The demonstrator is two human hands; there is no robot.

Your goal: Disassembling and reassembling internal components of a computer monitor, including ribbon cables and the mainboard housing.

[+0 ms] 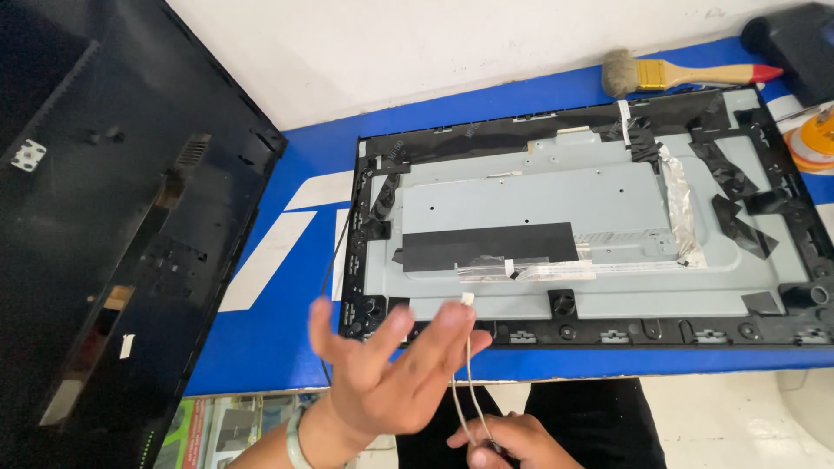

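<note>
The left hand (pixel 382 373) is spread wide, grip empty, its fingertips lifting a thin pale wire with a small white plug (pixel 467 347). The right hand (pixel 512 439) pinches the wire's lower end, keeping it taut below the opened grey metal monitor back (pixel 573 234) on the blue bench (pixel 295 287).

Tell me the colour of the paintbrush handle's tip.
Red, on a pale wooden paintbrush handle; the head view shows it.
</note>
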